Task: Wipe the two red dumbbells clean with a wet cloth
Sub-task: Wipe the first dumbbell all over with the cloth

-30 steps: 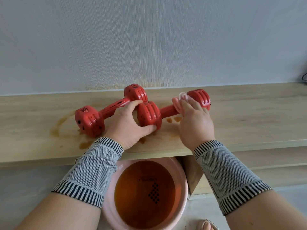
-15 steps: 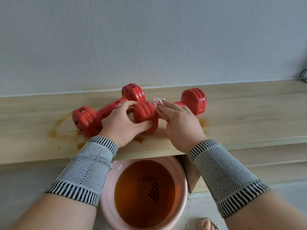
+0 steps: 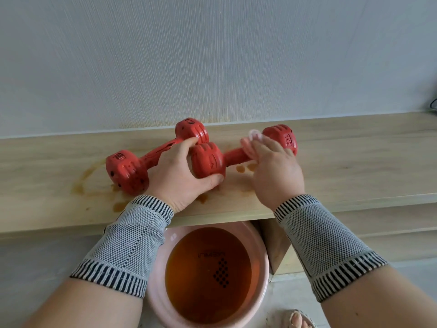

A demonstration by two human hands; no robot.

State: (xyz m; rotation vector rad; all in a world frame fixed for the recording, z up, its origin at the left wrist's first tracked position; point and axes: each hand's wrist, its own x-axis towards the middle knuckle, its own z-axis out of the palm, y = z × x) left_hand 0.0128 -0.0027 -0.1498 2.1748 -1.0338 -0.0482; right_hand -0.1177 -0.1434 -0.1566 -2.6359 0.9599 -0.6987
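Second dumbbell [image 3: 151, 159] touching behind, basin [image 3: 263, 252] below shelf [image 3: 354, 166]

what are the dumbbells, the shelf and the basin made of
Dumbbells: probably plastic or vinyl coated, going by the glossy red ribbed heads. Shelf: pale wood or laminate with visible grain and a matte finish. Basin: smooth pink plastic, by the look of it.
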